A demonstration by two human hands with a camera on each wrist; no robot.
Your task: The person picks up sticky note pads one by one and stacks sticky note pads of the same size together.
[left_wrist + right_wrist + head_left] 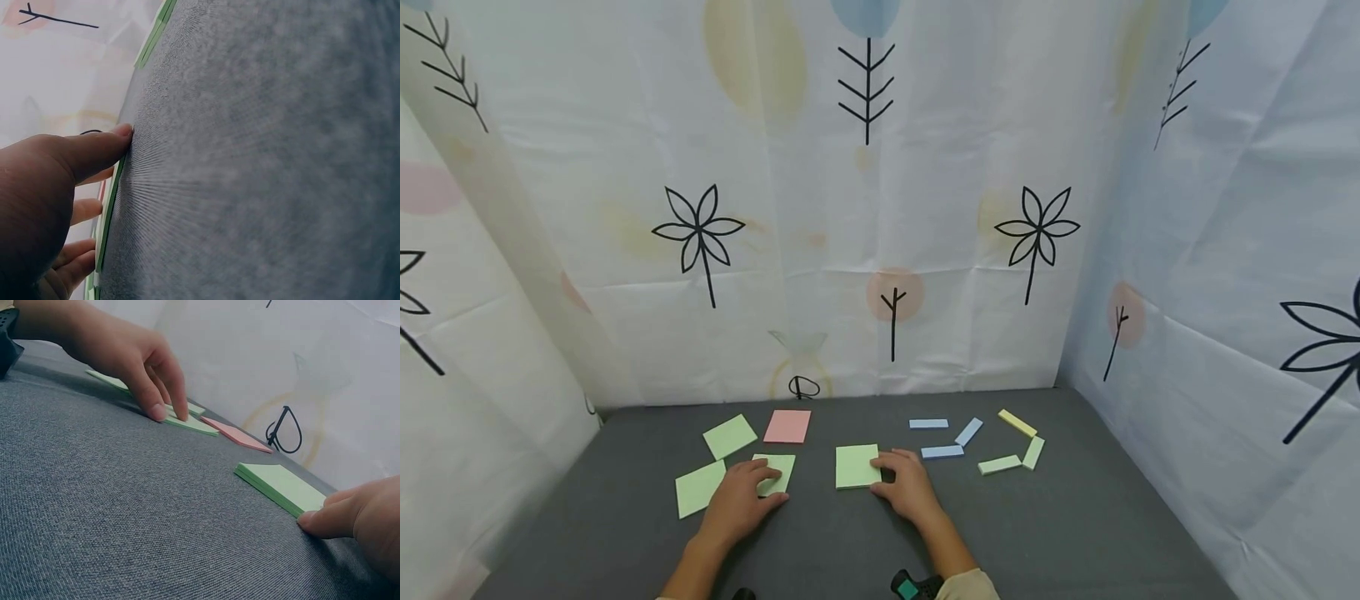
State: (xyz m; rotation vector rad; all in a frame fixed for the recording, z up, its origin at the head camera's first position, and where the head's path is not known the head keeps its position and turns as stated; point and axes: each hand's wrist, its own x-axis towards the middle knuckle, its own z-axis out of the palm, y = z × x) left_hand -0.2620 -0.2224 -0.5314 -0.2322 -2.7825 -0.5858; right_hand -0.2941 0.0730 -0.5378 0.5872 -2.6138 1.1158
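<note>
Left hand (737, 500) flat, fingers pressing green pad (777, 472) | right hand (910, 487) fingers touching green stack (856, 465)

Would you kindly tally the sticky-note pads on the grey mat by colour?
Green square pads: 4
Pink square pad: 1
Blue narrow pads: 3
Green narrow pads: 2
Yellow narrow pad: 1
Total: 11

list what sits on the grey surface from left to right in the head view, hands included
Leftmost green pad → left hand → pink pad → green pad by the right hand → right hand → blue strips → green and yellow strips
</note>
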